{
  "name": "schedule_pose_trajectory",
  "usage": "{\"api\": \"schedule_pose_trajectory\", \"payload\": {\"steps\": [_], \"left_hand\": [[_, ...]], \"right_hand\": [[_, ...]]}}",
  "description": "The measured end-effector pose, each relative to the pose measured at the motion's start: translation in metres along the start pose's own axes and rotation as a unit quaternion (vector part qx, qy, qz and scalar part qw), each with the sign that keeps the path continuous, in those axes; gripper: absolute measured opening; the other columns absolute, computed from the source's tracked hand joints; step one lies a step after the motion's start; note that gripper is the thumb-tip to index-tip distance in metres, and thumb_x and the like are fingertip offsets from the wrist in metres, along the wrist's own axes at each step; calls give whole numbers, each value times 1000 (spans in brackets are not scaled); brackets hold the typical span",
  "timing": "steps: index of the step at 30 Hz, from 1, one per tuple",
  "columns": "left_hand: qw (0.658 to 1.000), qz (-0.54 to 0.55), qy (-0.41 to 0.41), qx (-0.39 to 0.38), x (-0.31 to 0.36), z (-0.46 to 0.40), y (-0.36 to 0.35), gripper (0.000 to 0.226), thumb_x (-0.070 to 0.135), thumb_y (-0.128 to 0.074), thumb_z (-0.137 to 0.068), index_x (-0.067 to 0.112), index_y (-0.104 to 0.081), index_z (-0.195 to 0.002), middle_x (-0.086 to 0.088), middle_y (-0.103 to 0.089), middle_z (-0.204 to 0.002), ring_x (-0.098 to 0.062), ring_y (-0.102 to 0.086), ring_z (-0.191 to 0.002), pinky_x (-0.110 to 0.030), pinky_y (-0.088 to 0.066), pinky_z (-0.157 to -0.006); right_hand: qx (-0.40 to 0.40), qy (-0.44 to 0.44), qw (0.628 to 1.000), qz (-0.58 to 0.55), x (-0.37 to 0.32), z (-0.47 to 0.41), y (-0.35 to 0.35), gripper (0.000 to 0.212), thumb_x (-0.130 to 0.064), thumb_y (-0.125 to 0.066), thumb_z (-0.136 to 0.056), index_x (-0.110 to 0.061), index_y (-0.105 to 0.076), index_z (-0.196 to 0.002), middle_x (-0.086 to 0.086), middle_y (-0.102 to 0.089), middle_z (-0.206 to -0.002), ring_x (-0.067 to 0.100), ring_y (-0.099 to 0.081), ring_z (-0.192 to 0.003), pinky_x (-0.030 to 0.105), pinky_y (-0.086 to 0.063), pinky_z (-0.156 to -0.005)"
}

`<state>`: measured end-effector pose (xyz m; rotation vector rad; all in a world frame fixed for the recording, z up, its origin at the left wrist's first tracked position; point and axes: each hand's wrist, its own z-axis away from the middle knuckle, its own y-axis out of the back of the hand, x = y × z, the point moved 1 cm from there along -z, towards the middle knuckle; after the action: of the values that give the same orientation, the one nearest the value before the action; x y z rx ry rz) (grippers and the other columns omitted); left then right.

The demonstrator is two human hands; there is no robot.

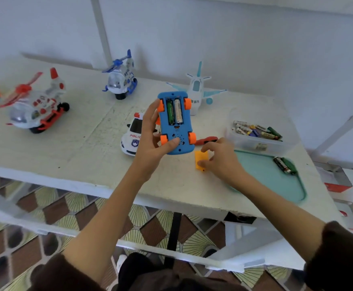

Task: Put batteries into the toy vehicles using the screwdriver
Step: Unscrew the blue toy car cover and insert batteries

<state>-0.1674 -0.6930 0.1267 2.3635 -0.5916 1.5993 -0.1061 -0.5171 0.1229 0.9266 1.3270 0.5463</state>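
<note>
Head view: left hand [150, 141] grips upturned car [176, 131], batteries [174, 111] seated; right hand [219, 160] pinches orange cover [201, 160] on counter [77, 143], at 5 o'clock of car.

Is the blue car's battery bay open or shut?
Open. The blue car, underside up in the left hand, shows two batteries; the orange cover lies on the table.

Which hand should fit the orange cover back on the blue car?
Right. The right hand already pinches the orange cover on the table; the left hand grips the blue car, its battery bay open and facing up.
</note>
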Motion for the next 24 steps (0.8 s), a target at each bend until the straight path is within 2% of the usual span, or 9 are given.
{"api": "schedule_pose_trajectory", "payload": {"steps": [4, 7, 9, 13, 16, 18, 20, 24], "left_hand": [[1000, 22, 1, 6, 1, 3, 1, 78, 21, -70, -77, 42, -28, -139, -12, -38, -148, -32, -52, -126, -50, -54, -90], [1000, 25, 7, 10, 0, 5, -1, 77, 17, -70, -77, 40, -29, -139, -11, -36, -149, -29, -50, -128, -45, -55, -90], [999, 30, 9, 8, 0, 7, -5, 77, 8, -68, -79, 37, -29, -139, -11, -32, -150, -26, -51, -128, -40, -55, -89], [999, 25, 21, 0, -5, 12, -14, 75, 0, -64, -78, 31, -30, -138, -11, -28, -151, -11, -55, -122, -37, -56, -86], [999, 22, 23, -9, -10, 14, -18, 78, -2, -65, -78, 32, -29, -139, -8, -31, -150, -10, -55, -123, -39, -56, -86], [999, 23, 33, -17, -13, 13, -21, 80, -9, -66, -80, 32, -29, -139, -1, -37, -145, -7, -58, -118, -33, -57, -82], [999, 7, 47, -19, -18, 13, -24, 81, -8, -68, -80, 31, -30, -139, 5, -40, -142, -3, -59, -115, -30, -57, -81], [999, -31, 42, -13, -25, 13, -28, 80, 6, -70, -76, 28, -30, -142, -1, -38, -146, -1, -53, -121, -34, -57, -86]], "right_hand": [[-11, -42, 999, -32, 0, -5, -2, 29, -12, -78, -70, -17, -58, -90, 8, -45, -102, 25, -54, -87, 27, -40, -71], [-7, -36, 996, -85, 4, -2, 0, 23, -9, -77, -69, -17, -56, -77, 3, -54, -82, 17, -51, -75, 29, -44, -66], [-12, -30, 992, -126, 5, 2, 6, 16, -6, -74, -72, -15, -61, -74, -1, -55, -71, 11, -49, -66, 27, -43, -63], [17, -21, 970, -241, 7, 2, 37, 11, -3, -69, -78, -12, -66, -81, 7, -63, -78, 14, -55, -66, 21, -48, -63], [75, -5, 951, -301, 9, -3, 63, 17, -1, -66, -79, -16, -66, -84, 2, -62, -74, 12, -54, -66, 20, -49, -65], [90, 7, 940, -330, 7, -4, 73, 20, 2, -64, -80, -16, -66, -89, 0, -62, -74, 7, -54, -65, 18, -50, -66], [91, 15, 925, -369, 3, -2, 79, 24, 6, -62, -80, -14, -66, -93, -2, -63, -75, 3, -56, -64, 17, -51, -67], [46, 31, 902, -428, -6, 5, 73, 27, 9, -62, -78, -13, -67, -92, -6, -66, -73, 3, -61, -68, 16, -50, -69]]}}
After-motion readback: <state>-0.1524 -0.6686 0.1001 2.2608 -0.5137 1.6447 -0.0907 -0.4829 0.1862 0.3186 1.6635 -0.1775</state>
